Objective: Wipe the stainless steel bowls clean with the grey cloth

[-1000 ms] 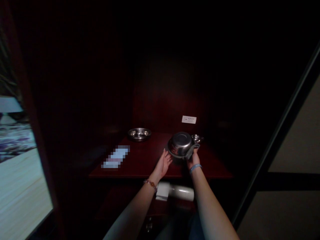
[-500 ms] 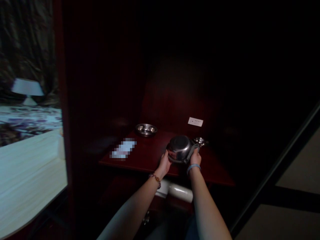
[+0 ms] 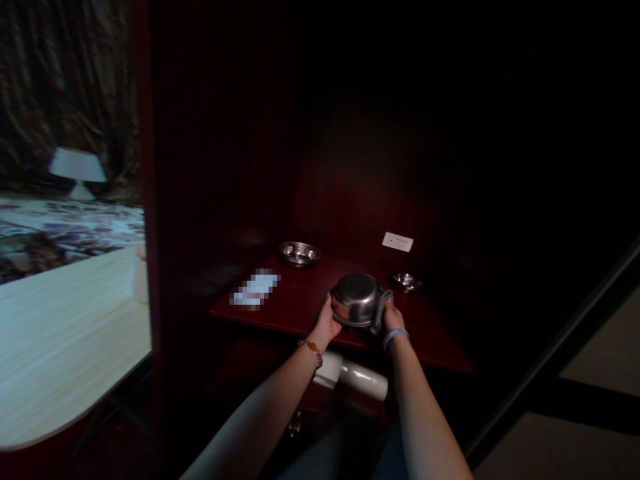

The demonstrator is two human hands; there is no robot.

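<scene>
Apparently reaching over a dark red shelf (image 3: 290, 313), spread beneath and beyond the fingers. Between both sets of fingers, near the shelf's front edge, a steel bowl (image 3: 356, 299), base upward; impossible to tell resting from hovering. Gripped at its sides: by the left hand (image 3: 327, 325) bare on metal, fingers partly hidden below the rim, and by the right hand (image 3: 393, 320) through cloth. Liable to slip on the left, given smooth, curved steel. Well beyond the left fingers, a shallow metal dish (image 3: 299, 255). Under the right fingers, pinched against the bowl, a grey cloth (image 3: 382, 312); prone to tilting the load by sliding or bunching. Just past those fingers, a small metal bowl (image 3: 407, 283), easily knocked by a careless rightward swing.
</scene>
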